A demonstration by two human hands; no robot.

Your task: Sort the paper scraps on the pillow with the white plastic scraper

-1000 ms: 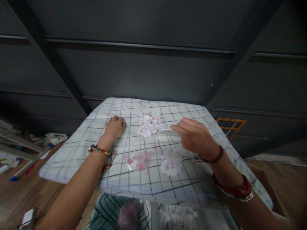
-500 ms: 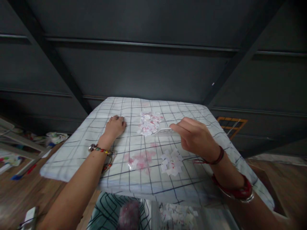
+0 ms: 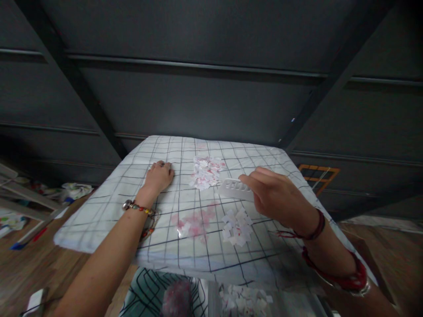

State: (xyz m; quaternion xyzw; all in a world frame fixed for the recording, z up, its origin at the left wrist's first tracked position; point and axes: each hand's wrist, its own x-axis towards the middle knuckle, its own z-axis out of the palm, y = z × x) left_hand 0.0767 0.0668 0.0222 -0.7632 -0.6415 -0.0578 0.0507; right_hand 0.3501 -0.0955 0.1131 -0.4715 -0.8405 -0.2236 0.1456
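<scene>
Gripped in my right hand (image 3: 276, 193) is a flat white plastic scraper (image 3: 235, 189) with a row of holes along its upper edge. Its free end reaches close to the right side of a pile of white and pink paper scraps (image 3: 206, 171). My left hand (image 3: 159, 175) lies on the checked cloth left of that pile, its fingers resting loosely and holding nothing. Nearer to me are a smaller heap of white paper pieces (image 3: 237, 226) and a scatter of pinkish translucent bits (image 3: 194, 223).
The white checked cloth (image 3: 178, 154) covers a table against a dark panelled wall (image 3: 205, 101). Below its front edge are a clear container of paper scraps (image 3: 243, 301) and a dark pink bundle (image 3: 177, 299). A pale rack (image 3: 36, 211) stands at the left.
My right hand has moved slightly right and toward me with the scraper, whose flat face now shows more. My left hand stays in place, and the paper pile looks nearly the same.
</scene>
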